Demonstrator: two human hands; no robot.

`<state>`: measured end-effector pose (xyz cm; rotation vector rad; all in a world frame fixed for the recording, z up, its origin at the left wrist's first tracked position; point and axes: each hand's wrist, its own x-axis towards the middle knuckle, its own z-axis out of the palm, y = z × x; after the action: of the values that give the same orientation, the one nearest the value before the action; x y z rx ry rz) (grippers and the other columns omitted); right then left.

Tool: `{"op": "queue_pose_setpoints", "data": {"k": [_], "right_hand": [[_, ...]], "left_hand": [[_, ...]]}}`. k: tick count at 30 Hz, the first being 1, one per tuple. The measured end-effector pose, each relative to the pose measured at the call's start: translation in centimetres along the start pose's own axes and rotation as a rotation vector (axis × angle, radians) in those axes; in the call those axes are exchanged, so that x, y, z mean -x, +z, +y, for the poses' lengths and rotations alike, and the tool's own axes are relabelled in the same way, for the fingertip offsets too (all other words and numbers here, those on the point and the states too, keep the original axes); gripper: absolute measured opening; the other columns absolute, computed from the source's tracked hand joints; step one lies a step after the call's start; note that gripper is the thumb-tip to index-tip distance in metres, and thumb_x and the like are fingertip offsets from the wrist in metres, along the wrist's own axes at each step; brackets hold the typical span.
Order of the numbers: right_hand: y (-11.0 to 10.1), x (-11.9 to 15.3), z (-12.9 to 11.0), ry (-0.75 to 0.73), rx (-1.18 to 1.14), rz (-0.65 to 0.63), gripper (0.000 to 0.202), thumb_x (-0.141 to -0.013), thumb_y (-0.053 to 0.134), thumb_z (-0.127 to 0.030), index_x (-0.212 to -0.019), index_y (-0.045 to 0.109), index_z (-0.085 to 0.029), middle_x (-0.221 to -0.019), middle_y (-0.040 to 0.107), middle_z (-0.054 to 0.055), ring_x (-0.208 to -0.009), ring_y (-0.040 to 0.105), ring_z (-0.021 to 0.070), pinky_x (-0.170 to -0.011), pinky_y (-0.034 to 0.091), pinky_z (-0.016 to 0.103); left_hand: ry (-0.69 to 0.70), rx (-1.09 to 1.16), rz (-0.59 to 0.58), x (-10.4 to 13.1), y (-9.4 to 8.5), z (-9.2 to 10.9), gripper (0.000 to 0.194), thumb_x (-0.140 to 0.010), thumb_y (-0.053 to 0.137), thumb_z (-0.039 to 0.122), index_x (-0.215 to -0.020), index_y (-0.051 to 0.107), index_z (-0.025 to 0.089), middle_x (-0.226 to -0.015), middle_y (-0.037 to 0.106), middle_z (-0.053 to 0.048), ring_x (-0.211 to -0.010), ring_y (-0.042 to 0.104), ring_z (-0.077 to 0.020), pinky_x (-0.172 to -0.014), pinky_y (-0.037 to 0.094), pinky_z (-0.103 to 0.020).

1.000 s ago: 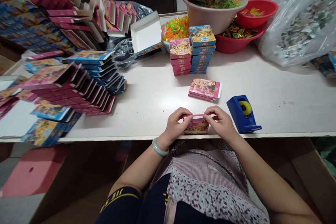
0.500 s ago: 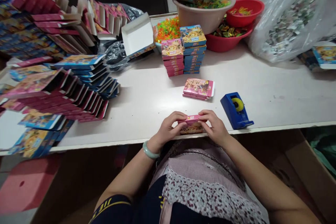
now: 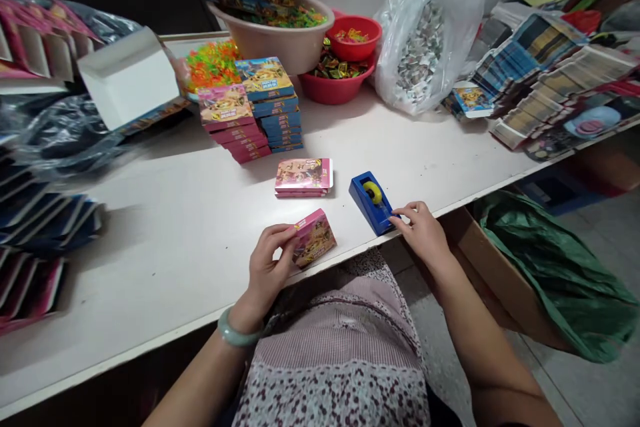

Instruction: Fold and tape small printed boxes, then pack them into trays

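Observation:
My left hand (image 3: 270, 260) grips a small pink cardboard box (image 3: 315, 240) by its left end. The box stands on its edge near the table's front, its printed face turned toward me. At the front end of a blue tape dispenser (image 3: 367, 200), my right hand (image 3: 423, 230) pinches thumb and forefinger together on the free end of the tape. That clear strip is hard to make out. A yellow-cored roll (image 3: 372, 192) sits in the dispenser. Behind the held box lie flat pink boxes (image 3: 303, 175), stacked, with a white flap at the right end.
Stacks of pink boxes (image 3: 227, 107) and blue boxes (image 3: 267, 78) stand farther back. Behind them are a beige basin (image 3: 280, 43), red bowls (image 3: 333, 88) and a clear bag of small packets (image 3: 420, 53). Open boxes crowd the left; card stacks (image 3: 540, 93) line the right.
My right hand has left the pink box and moved right to the tape dispenser. My left hand keeps the box, now tilted. The view has swung to the right.

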<state>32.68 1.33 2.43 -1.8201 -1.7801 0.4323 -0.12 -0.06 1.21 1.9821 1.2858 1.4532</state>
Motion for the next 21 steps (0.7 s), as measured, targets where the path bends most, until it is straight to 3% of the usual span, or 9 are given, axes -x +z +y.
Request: {"op": "queue_pose_setpoints", "data": {"k": [3, 7, 10, 13, 16, 19, 21], "right_hand": [[0.9, 0.2, 0.2, 0.067, -0.344, 0.007, 0.042, -0.082, 0.061, -0.061, -0.083, 0.074, -0.022, -0.09, 0.056, 0.007, -0.081, 0.059, 0.0208, -0.069, 0.052, 0.035], [2.1, 1.7, 0.9, 0.237, -0.679, 0.053, 0.04, -0.076, 0.07, -0.06, -0.079, 0.071, -0.019, -0.104, 0.058, 0.008, -0.09, 0.06, 0.0216, -0.071, 0.056, 0.036], [2.6, 2.5, 1.3, 0.223, -0.574, 0.129, 0.034, -0.079, 0.068, -0.053, -0.074, 0.069, -0.019, -0.102, 0.058, 0.009, -0.098, 0.059, 0.0231, -0.075, 0.056, 0.036], [2.2, 3.0, 1.3, 0.163, -0.362, 0.181, 0.029, -0.082, 0.063, -0.047, -0.071, 0.067, -0.02, -0.097, 0.058, 0.01, -0.091, 0.06, 0.0226, -0.071, 0.055, 0.035], [1.5, 3.6, -0.3, 0.131, -0.345, 0.081, 0.026, -0.082, 0.062, -0.044, -0.07, 0.067, -0.021, -0.086, 0.064, 0.008, -0.08, 0.061, 0.0211, -0.069, 0.055, 0.035], [1.8, 4.4, -4.5, 0.152, -0.655, -0.162, 0.023, -0.083, 0.064, -0.043, -0.079, 0.072, -0.023, -0.075, 0.07, 0.004, -0.064, 0.062, 0.0177, -0.061, 0.056, 0.032], [2.6, 4.4, -8.0, 0.18, -0.865, -0.288, 0.022, -0.08, 0.068, -0.043, -0.083, 0.075, -0.023, -0.074, 0.072, 0.004, -0.056, 0.062, 0.0156, -0.057, 0.056, 0.031]], "left_hand": [[0.013, -0.021, 0.001, -0.1, -0.1, 0.1, 0.023, -0.089, 0.058, 0.011, -0.108, 0.064, 0.023, -0.103, 0.065, -0.004, -0.095, 0.064, -0.0153, -0.075, 0.057, -0.029], [0.014, -0.032, 0.003, 0.1, 0.0, 0.0, 0.026, -0.088, 0.059, 0.009, -0.11, 0.063, 0.024, -0.104, 0.064, -0.004, -0.096, 0.063, -0.015, -0.076, 0.057, -0.029], [0.009, -0.026, -0.012, 0.2, 0.0, -0.3, 0.028, -0.087, 0.06, 0.009, -0.111, 0.063, 0.025, -0.107, 0.064, -0.004, -0.1, 0.064, -0.0161, -0.08, 0.058, -0.032], [0.009, 0.001, -0.05, 0.2, -0.1, -0.5, 0.029, -0.088, 0.059, 0.009, -0.112, 0.062, 0.024, -0.116, 0.064, -0.006, -0.107, 0.064, -0.0185, -0.086, 0.057, -0.035], [0.018, -0.001, -0.087, 0.1, 0.0, -0.3, 0.027, -0.088, 0.06, 0.01, -0.11, 0.062, 0.023, -0.111, 0.066, -0.006, -0.102, 0.065, -0.0175, -0.083, 0.057, -0.033], [0.05, -0.022, -0.125, -0.1, 0.1, 0.4, 0.024, -0.086, 0.062, 0.012, -0.108, 0.061, 0.022, -0.1, 0.066, -0.005, -0.091, 0.065, -0.0153, -0.071, 0.056, -0.025], [0.108, -0.051, -0.165, -0.4, 0.0, 1.0, 0.032, -0.087, 0.061, 0.013, -0.117, 0.057, 0.023, -0.095, 0.065, -0.005, -0.084, 0.063, -0.0145, -0.065, 0.053, -0.023]]}}
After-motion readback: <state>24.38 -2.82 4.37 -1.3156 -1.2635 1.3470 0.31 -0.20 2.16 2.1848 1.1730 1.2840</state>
